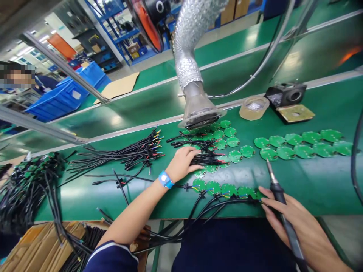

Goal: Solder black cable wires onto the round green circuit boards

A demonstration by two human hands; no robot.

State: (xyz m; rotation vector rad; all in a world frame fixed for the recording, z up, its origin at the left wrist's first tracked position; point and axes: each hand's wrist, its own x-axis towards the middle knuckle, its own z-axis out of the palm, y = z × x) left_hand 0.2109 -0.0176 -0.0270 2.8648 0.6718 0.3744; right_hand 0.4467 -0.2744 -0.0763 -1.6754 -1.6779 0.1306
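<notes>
My left hand (183,162), with a blue wrist strap (165,179), rests curled on a small bundle of black cables (205,156) lying over round green circuit boards (227,145). My right hand (286,217) grips a soldering iron (276,189) near the table's front edge, its tip pointing up and away. In front of me lies a row of green boards with black cables attached (224,189); their cables hang over the edge.
A silver fume duct (193,75) hangs over the green bench (312,181). More green boards (303,145) lie to the right, loose cables (127,153) to the left. Also present: a solder-sponge holder (286,96), a clear cup (253,107), blue bins (65,96), and a person at far left.
</notes>
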